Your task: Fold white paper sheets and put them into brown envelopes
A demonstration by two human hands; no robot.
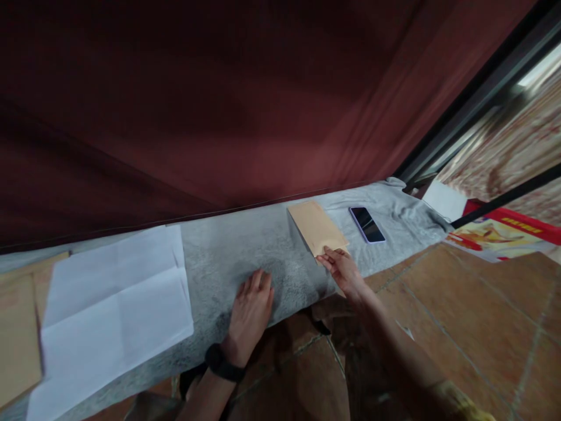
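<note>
My left hand (250, 310) lies flat, fingers stretched out, on a grey cloth-covered ledge (228, 245); a black watch sits on its wrist. My right hand (344, 270) reaches to the near corner of a brown envelope (316, 227) lying on the cloth, fingers touching its edge, partly curled. Whether they pinch the envelope is unclear. A black phone (367, 224) lies just right of the envelope.
Unfolded white paper sheets (116, 301) with crease lines lie at the left, with more brown envelopes (17, 333) at the far left edge. A dark red curtain (219, 105) hangs behind the ledge. Terracotta floor tiles (460, 316) and a colourful printed sheet (495, 234) are at the right.
</note>
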